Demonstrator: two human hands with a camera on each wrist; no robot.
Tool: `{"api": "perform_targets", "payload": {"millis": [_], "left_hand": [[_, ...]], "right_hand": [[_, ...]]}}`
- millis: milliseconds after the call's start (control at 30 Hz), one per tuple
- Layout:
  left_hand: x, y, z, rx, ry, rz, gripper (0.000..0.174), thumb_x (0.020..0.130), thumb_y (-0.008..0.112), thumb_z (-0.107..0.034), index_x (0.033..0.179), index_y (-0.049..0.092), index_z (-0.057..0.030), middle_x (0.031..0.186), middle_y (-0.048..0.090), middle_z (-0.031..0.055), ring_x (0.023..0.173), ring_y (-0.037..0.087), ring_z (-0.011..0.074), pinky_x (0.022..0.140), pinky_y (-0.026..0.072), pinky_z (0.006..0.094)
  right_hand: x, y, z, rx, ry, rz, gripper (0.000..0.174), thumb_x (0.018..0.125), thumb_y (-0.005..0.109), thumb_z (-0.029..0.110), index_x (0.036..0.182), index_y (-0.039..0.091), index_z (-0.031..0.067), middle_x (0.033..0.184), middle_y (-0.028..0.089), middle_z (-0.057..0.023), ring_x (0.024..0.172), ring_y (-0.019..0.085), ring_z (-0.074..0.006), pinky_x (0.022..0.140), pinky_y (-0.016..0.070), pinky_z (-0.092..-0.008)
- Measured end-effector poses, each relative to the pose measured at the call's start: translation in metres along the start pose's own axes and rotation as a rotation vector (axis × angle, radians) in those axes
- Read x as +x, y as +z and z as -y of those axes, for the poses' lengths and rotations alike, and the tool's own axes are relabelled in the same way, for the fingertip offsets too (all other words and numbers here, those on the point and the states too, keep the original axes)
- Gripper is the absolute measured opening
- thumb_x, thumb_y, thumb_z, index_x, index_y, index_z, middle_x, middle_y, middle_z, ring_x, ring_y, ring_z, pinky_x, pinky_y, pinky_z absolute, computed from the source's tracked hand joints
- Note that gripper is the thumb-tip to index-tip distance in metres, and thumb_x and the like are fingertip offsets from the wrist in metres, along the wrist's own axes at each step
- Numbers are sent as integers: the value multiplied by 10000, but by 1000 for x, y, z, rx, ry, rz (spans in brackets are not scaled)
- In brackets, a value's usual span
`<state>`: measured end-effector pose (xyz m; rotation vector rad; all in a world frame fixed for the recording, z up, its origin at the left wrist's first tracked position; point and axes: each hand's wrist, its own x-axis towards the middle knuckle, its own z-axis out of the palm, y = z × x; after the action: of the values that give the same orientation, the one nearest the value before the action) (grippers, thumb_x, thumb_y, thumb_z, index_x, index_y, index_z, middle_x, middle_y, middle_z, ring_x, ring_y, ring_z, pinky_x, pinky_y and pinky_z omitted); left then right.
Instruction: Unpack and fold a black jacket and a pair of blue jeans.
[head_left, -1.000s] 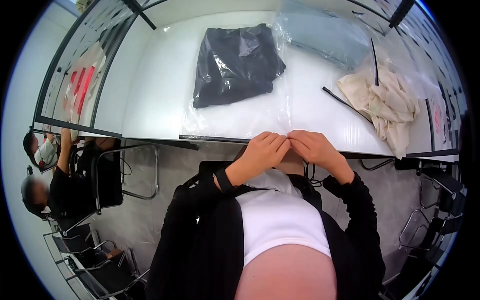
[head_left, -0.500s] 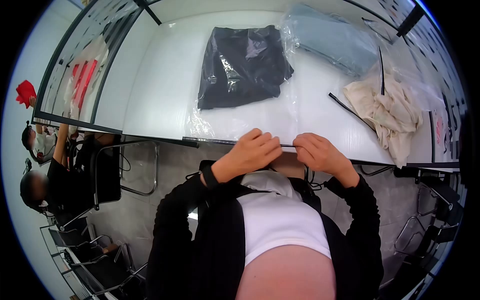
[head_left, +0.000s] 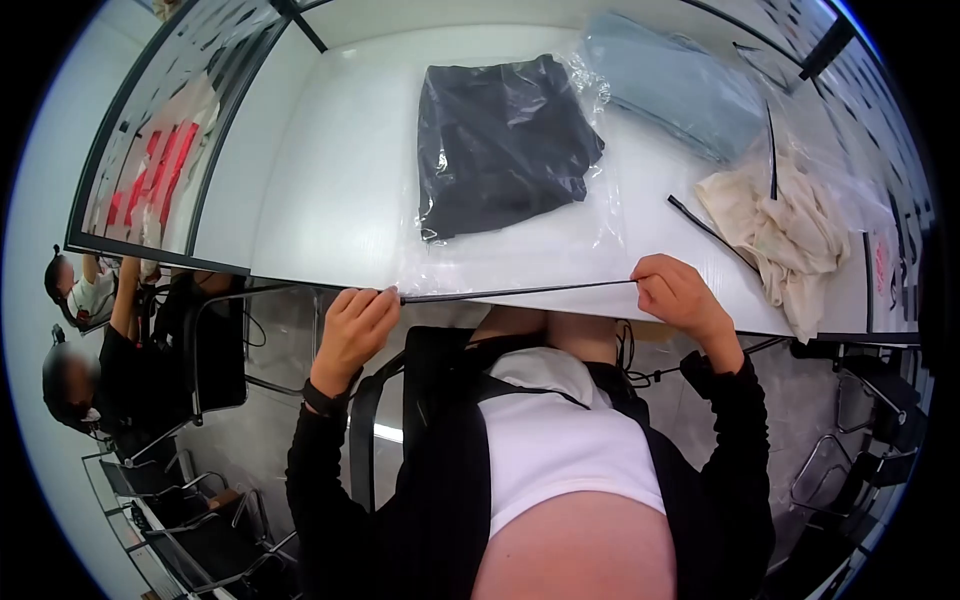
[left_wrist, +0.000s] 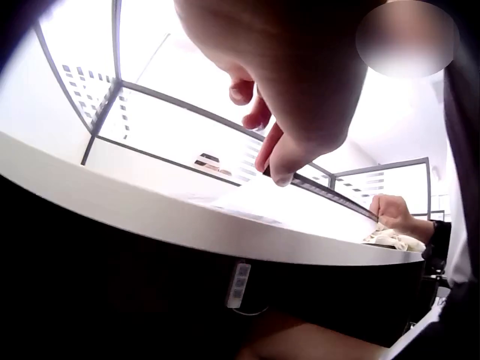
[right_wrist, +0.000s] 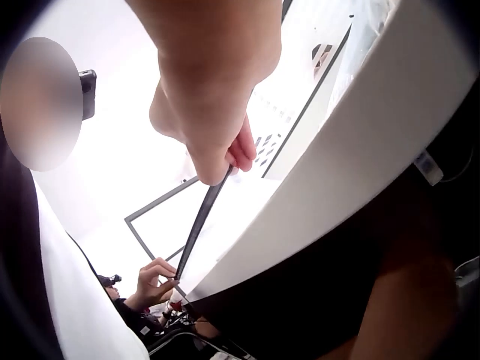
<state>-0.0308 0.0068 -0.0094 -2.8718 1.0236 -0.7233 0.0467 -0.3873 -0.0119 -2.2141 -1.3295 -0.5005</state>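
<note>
A clear plastic bag (head_left: 520, 262) with a folded dark garment (head_left: 505, 145) inside lies on the white table. Its black edge strip (head_left: 520, 293) stretches taut along the table's front edge. My left hand (head_left: 357, 332) pinches the strip's left end between thumb and fingers. At the right end, my right hand (head_left: 684, 302) holds the strip in its fingertips. From below, the left wrist view shows the thumb and a finger of the left hand (left_wrist: 292, 97) closed on the black strip (left_wrist: 330, 193).
A bagged light blue garment (head_left: 670, 85) lies at the back right. Before it is a crumpled cream cloth (head_left: 775, 225) under clear plastic with black strips. Black-framed partitions (head_left: 160, 150) bound the table. Other people (head_left: 130, 390) sit at the left, near a chair (head_left: 215, 350).
Both hands were together at the middle of the strip. The left hand has slid left to its end, the right has moved right. The bag has shifted slightly right in view.
</note>
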Motion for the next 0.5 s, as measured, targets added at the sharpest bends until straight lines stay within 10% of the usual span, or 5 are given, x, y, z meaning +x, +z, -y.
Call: {"api": "perform_targets", "payload": {"millis": [433, 500], "left_hand": [[15, 31, 9, -266, -207, -35, 354, 638, 560, 55, 960, 617, -82, 1058, 580, 86, 958, 555, 274, 795, 461, 342], [25, 34, 35, -404, -233, -114, 341, 633, 526, 101, 921, 621, -55, 1025, 607, 91, 946, 578, 261, 791, 475, 318]], "right_hand": [[8, -4, -14, -76, 198, 339, 523, 587, 681, 80, 1079, 503, 69, 1215, 452, -100, 1116, 441, -291, 902, 383, -382], [10, 4, -37, -109, 123, 302, 351, 683, 622, 77, 1022, 542, 118, 1190, 493, -81, 1045, 506, -262, 822, 441, -345]]}}
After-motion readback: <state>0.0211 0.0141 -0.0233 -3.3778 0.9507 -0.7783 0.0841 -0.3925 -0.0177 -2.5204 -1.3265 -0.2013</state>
